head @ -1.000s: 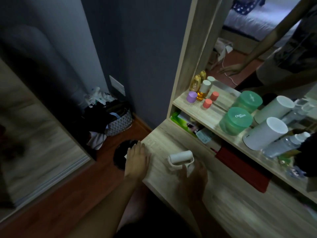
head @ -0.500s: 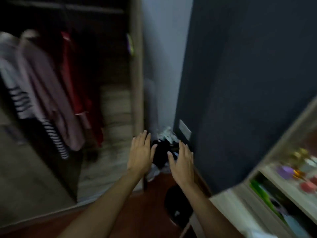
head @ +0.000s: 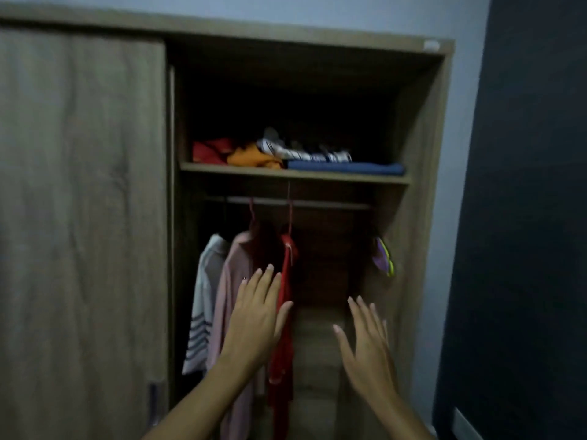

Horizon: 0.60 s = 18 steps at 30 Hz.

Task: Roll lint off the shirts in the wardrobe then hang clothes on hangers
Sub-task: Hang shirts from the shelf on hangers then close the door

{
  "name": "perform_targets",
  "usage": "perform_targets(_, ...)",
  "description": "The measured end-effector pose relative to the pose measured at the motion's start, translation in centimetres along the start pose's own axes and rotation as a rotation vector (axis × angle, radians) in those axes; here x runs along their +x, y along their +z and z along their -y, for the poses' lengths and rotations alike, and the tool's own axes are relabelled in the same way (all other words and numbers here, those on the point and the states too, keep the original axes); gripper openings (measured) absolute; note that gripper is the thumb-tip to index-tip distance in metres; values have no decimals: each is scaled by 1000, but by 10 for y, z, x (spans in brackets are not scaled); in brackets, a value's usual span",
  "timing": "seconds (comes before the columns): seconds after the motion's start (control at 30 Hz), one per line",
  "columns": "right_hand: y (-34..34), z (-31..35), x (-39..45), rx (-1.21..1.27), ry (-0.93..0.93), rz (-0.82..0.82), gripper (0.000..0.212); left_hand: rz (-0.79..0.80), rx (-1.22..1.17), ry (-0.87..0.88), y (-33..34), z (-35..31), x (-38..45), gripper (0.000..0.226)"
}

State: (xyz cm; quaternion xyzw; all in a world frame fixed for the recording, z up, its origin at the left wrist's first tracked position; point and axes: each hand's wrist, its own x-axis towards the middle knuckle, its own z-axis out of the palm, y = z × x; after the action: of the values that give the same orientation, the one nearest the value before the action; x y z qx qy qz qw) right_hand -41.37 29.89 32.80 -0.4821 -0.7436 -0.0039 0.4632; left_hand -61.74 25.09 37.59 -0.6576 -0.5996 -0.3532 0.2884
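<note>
Shirts on hangers: three counted on the rail [head: 298, 203] inside the open wardrobe [head: 419, 192]. From the left these are a pale striped shirt [head: 203, 300], a pink shirt [head: 230, 300] and a red shirt [head: 286, 312]. They hang bunched toward the left of the open bay; the right part of the rail is bare. A shelf [head: 292, 174] above carries a loose pile of folded clothes [head: 286, 155]; I make out roughly four colours but cannot count items through the blur.

Hands: two, both empty. My left hand [head: 257, 319] is flat, fingers straight and together, in front of the pink and red shirts; I cannot tell if it touches them. My right hand [head: 365, 341] is spread, well apart from the left, in front of the bare back panel. No lint roller in view.

Step in hand, as I judge it: reaching in to take a shirt. To do it well, I part the garments with the left hand, isolate one hanger, and lift its hook straight up off the rail before drawing it out, so neighbours do not drag along.

One purple and yellow item [head: 384, 255] hangs on the right inner wall.
</note>
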Motion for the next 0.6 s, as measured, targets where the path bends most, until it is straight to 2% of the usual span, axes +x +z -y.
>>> perform_targets(0.17,-28,42,120,30,-149,-189,65,-188,-24,106,-20,19,104,55)
perform_targets(0.37,-68,55,262,42,-271,-222,51,-327,52,208,-22,28,229,52)
perform_targets(0.47,-70,52,325,-3,-292,-167,52,-307,104,213,-13,33,285,56)
perform_targets(0.6,-50,51,385,-135,-333,-106,52,-146,242,234,3,36,346,64)
